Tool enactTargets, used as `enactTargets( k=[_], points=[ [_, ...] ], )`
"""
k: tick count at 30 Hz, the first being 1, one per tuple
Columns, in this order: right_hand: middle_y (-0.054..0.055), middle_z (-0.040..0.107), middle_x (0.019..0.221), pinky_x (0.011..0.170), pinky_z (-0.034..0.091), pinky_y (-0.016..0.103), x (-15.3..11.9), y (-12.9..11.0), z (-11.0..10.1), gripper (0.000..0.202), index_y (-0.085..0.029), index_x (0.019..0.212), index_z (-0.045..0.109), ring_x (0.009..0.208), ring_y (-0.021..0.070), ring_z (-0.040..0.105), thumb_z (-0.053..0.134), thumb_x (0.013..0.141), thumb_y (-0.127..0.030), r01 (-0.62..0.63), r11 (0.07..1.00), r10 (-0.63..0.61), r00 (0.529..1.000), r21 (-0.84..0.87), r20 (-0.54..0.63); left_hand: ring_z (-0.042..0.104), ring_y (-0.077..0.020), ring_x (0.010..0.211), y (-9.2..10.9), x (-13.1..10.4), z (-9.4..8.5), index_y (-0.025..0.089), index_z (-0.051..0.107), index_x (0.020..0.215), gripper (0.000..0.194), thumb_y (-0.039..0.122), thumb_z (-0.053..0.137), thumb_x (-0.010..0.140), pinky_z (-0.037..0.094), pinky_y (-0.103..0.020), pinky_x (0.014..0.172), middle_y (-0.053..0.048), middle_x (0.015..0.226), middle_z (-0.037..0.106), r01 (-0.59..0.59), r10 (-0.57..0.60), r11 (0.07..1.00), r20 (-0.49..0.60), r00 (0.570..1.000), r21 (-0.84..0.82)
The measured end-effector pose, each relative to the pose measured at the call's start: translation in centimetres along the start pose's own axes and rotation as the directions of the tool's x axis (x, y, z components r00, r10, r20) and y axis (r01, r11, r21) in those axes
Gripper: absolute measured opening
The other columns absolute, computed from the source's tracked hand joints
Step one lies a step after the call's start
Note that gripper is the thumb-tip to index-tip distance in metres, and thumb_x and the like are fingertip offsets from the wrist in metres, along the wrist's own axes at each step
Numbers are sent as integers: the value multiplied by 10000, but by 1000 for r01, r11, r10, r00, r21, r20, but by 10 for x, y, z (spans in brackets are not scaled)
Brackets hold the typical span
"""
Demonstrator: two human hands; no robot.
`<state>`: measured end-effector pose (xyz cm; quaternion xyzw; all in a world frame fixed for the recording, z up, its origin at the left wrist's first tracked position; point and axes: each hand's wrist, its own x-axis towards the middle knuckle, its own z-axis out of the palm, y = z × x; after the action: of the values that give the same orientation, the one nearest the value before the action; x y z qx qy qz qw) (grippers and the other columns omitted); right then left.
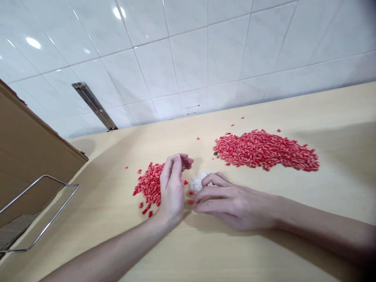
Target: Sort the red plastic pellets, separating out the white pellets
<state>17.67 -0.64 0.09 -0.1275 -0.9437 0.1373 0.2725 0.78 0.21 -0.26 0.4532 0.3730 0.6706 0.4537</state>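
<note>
My left hand stands on its edge beside a smaller pile of short red tube pieces, its fingers loosely curved and nothing seen in them. My right hand is palm down to its right, with bent fingers spread apart. Its upper fingers touch or overlap a small heap of whitish translucent bits and partly hide it. By the thumb and forefinger tips lies a loose red piece. Nothing held shows in this hand, though the space under the palm is hidden.
A larger pile of red pieces spreads over the wooden table at the right, with a small black ring at its edge. At left stand a cardboard box and a bent metal wire frame. Behind is a tiled wall with a metal strip.
</note>
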Motion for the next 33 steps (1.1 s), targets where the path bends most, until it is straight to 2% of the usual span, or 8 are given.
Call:
enactTargets(
  k=[3,8,12,17,21,24,30,33],
  points=[
    [106,659,1173,982,372,377,1,-2,-1,261,-154,1143,674,1133,212,459,498,951,-134,-1,999,1,1000,-49,-3,565,-145,874,0,0,0,190,650,860,205,319,519,949,443,-284,837,-34,919,619,-3,3,1000,0,1000,-2],
    [94,672,1216,994,341,411,3,-6,-6,334,-165,1253,620,1230,224,437,439,974,-136,-36,995,49,989,-98,136,562,-142,863,0,0,1,187,646,855,199,311,520,948,441,-280,831,-32,908,617,4,-4,1000,-3,1000,-11],
    [45,718,1141,970,344,392,2,-3,-4,296,-187,1181,669,1156,212,469,456,980,-146,-30,999,34,994,-42,103,564,-141,854,2,0,2,188,649,858,204,311,514,950,440,-283,829,-32,897,617,11,-11,1000,-1,1000,3],
    [19,732,1113,948,349,368,-2,-2,-2,260,-178,1126,685,1075,188,485,473,983,-129,55,998,-53,994,-19,95,568,-143,856,2,-1,1,191,652,865,208,316,511,952,441,-289,840,-34,909,622,18,-19,1000,17,1000,10],
    [31,672,1255,963,347,377,-1,-6,-3,296,-194,1237,624,1163,200,466,467,991,-143,107,990,-95,987,-90,127,570,-147,846,3,-1,2,189,653,859,207,318,516,948,443,-292,836,-34,888,622,13,-14,1000,10,1000,13],
    [33,692,1212,946,367,377,0,-9,-3,256,-212,1156,663,1175,203,482,476,988,-162,118,987,-99,982,-109,159,572,-149,850,3,-1,2,186,653,861,212,325,517,946,444,-296,839,-38,894,626,24,-24,1000,12,1000,11],
    [78,739,1006,883,445,348,-2,-8,-3,244,-137,1074,680,1002,182,570,459,975,-103,125,990,-119,988,-61,100,577,-154,834,2,0,2,191,654,867,210,341,525,940,448,-300,825,-41,874,634,16,-16,999,4,1000,31],
    [93,736,975,861,494,334,-3,-5,-1,264,-127,1112,665,968,177,597,471,947,-57,100,995,-99,995,29,-33,582,-149,842,2,0,2,193,653,864,200,331,530,939,449,-292,827,-36,877,635,25,-25,999,4,1000,24]
  ],
)
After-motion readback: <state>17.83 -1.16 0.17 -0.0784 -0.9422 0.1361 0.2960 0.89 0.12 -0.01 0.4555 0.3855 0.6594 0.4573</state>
